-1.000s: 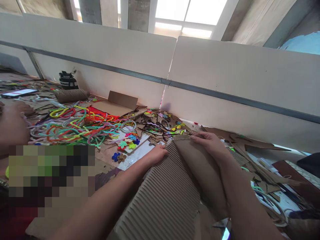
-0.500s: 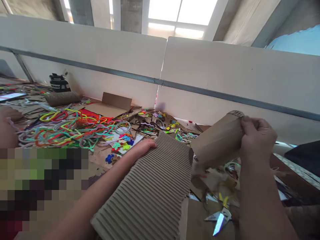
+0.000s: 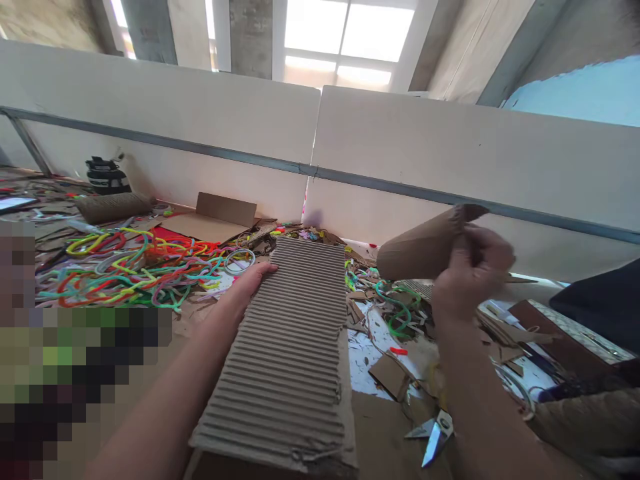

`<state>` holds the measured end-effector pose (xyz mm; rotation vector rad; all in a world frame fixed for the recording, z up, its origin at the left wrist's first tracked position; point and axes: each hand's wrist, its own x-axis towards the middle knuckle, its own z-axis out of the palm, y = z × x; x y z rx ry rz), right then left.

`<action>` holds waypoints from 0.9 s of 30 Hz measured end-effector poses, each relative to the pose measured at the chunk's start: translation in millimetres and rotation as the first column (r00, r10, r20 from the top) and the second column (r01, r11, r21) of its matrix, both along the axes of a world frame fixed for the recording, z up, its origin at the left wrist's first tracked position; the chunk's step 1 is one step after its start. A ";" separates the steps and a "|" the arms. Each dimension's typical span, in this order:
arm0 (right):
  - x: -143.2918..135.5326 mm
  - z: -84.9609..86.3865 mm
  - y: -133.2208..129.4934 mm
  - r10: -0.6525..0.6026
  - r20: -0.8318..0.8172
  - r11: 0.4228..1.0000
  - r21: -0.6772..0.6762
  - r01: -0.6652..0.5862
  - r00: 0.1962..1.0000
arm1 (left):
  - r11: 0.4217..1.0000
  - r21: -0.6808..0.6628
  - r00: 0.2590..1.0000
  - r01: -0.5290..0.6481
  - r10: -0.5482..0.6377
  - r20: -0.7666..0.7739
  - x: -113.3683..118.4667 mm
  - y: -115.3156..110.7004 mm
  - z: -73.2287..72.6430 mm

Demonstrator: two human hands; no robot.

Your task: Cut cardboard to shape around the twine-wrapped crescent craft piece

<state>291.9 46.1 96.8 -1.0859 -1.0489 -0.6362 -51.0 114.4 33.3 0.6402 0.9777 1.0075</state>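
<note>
A long strip of corrugated cardboard [image 3: 290,340], its ridges facing up, slopes through the middle of the view. My left hand [image 3: 257,277] grips its left edge near the far end, the thumb on top and the other fingers hidden beneath. At the right, my right hand [image 3: 473,263] pinches the upper end of a curved brown cardboard piece [image 3: 417,250], held up in the air. Scissors with yellow handles [image 3: 437,430] lie with blades apart below my right forearm, which partly covers them.
Colourful pipe cleaners [image 3: 135,267] pile up at the left, near a silver ring [image 3: 240,261]. A twine roll [image 3: 115,207] and dark bottle [image 3: 107,176] stand behind. White panels [image 3: 225,107] border the back; cardboard scraps [image 3: 390,377] are scattered at the right.
The corrugated strip has shifted left and stands straighter in view. My right hand has moved left and up with the curved piece, showing more of the scraps below. The camera view has shifted slightly.
</note>
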 end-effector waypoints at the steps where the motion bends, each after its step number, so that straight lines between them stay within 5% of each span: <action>1: -6.9 -6.2 2.6 0.040 0.053 0.995 -0.089 -0.035 0.998 | 1.000 -0.009 1.000 -0.022 0.023 0.016 -1.3 -0.4 2.0; 3: -17.7 -21.7 10.7 0.161 0.148 0.934 -0.342 -0.102 0.976 | 0.998 -0.028 0.998 -0.056 0.057 0.039 -2.2 -1.9 5.9; 6: -20.1 -46.2 25.0 0.367 0.173 0.691 -0.708 -0.143 0.914 | 0.994 -0.050 0.994 -0.093 0.096 0.060 -1.7 -4.5 10.7; 10: -4.1 -66.3 32.7 0.476 0.051 0.348 -0.928 -0.135 0.878 | 0.993 -0.060 0.989 -0.105 0.110 0.100 -2.9 -6.9 12.0; 12: 3.2 -69.8 31.5 0.474 -0.012 0.236 -0.962 -0.140 0.880 | 0.993 -0.068 0.988 -0.094 0.102 0.120 -4.0 -7.3 10.3; 15: 6.7 -69.1 30.1 0.460 -0.082 0.174 -0.968 -0.181 0.884 | 0.994 -0.069 0.985 -0.086 0.095 0.145 -3.5 -6.8 6.9; 20: -4.7 -51.2 27.8 0.470 -0.240 0.179 -0.916 -0.358 0.849 | 0.988 -0.002 0.969 -0.156 0.153 0.196 6.0 -5.9 4.0; 27: -35.8 -22.5 6.2 0.534 -0.580 0.033 -0.713 -0.701 0.615 | 0.965 0.118 0.943 -0.234 0.196 0.270 19.7 -6.7 -2.3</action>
